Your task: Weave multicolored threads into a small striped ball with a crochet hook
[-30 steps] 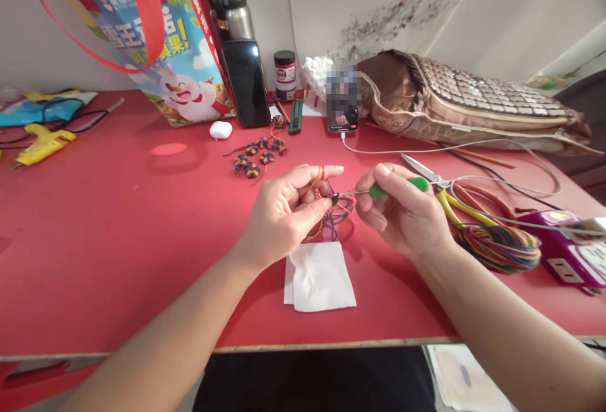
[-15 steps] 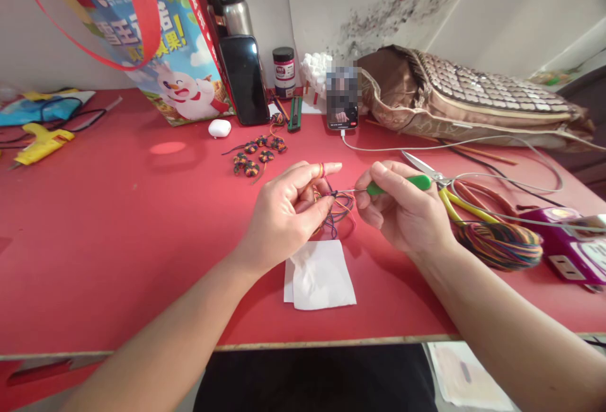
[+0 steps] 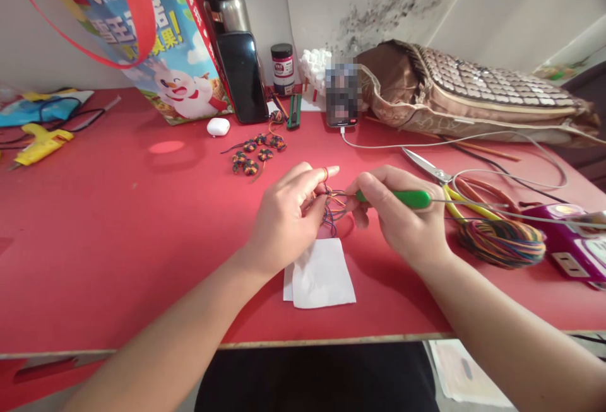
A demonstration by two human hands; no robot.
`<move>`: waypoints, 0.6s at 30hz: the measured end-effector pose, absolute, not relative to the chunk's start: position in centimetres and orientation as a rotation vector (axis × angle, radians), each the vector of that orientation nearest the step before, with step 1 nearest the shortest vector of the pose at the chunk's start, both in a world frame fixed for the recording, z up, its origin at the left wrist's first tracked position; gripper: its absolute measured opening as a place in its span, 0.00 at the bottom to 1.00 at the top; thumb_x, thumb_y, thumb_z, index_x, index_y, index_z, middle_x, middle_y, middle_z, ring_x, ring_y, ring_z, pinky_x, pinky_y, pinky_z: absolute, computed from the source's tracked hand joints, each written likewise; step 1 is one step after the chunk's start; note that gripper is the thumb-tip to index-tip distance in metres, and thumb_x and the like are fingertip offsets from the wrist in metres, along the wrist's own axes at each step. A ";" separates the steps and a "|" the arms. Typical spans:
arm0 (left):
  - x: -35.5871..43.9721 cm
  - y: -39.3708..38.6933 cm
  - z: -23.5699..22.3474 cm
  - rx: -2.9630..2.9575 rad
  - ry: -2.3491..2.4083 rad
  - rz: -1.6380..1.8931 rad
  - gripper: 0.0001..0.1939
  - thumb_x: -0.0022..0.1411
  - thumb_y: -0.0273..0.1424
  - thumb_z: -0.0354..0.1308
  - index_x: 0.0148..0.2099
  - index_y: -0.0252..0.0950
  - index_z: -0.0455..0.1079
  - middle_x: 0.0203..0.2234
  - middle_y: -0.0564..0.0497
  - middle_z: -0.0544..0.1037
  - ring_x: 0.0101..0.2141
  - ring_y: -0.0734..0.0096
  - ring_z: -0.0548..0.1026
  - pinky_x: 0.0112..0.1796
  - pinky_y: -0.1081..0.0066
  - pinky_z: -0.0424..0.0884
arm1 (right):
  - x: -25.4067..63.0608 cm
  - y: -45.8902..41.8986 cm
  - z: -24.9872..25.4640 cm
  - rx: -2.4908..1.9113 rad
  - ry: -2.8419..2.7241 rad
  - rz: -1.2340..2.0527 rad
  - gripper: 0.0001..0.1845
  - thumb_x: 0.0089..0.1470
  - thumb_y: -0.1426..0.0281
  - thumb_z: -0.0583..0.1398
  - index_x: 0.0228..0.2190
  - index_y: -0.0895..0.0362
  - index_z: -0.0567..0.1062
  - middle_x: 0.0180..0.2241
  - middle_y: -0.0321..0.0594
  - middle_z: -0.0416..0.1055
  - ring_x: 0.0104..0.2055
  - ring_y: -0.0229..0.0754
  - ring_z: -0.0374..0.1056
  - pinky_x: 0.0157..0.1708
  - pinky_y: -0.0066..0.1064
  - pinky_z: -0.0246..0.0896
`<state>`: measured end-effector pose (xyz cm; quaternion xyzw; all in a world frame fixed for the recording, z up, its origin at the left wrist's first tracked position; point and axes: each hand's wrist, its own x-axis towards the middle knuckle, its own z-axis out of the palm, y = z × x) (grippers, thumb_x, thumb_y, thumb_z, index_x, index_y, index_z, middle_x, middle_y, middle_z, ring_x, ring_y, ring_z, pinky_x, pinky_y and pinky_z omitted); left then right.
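1. Left hand (image 3: 290, 213) pinches yarn (image 3: 334, 215), one finger extended, partly hiding it.
2. Right hand (image 3: 402, 219) curls shut round the green tool (image 3: 413, 199), beside the yarn.
3. Tissue (image 3: 326, 279) lies near the left hand; scissors (image 3: 442, 176) and skein (image 3: 504, 245), near the right.

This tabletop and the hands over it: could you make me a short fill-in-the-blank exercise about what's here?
1. The right hand grips a tool whose handle is coloured ____.
2. The left hand has cord looped round one outstretched ____.
3. The glue gun at the left is coloured ____.

Missing words: green; finger; yellow.
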<state>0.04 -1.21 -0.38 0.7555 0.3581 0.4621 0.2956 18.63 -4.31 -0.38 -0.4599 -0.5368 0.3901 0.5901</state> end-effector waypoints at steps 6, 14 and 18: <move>0.1 -1.0 -0.6 1.957 1.013 1.224 0.15 0.67 0.22 0.63 0.53 0.36 0.84 0.34 0.51 0.77 0.30 0.74 0.73 0.35 0.71 0.73 | 18.3 -4.8 -0.5 -1.089 -1.389 0.737 0.19 0.70 0.56 0.67 0.29 0.53 0.82 0.22 0.36 0.77 0.19 0.37 0.69 0.23 0.34 0.65; 0.3 -1.1 1.2 1.289 1.064 1.050 0.22 0.58 0.24 0.71 0.55 0.35 0.83 0.33 0.53 0.79 0.29 0.77 0.73 0.29 0.76 0.73 | 18.7 -3.4 -1.6 -0.886 -1.106 1.046 0.15 0.67 0.56 0.70 0.32 0.53 0.85 0.26 0.36 0.79 0.21 0.38 0.72 0.21 0.32 0.65; 0.3 -1.2 1.6 1.146 1.017 1.069 0.21 0.53 0.25 0.76 0.51 0.36 0.85 0.33 0.54 0.80 0.30 0.77 0.75 0.27 0.78 0.75 | 18.6 -3.5 -1.7 -0.838 -1.181 0.992 0.11 0.69 0.62 0.69 0.34 0.52 0.85 0.29 0.35 0.78 0.23 0.36 0.71 0.22 0.30 0.65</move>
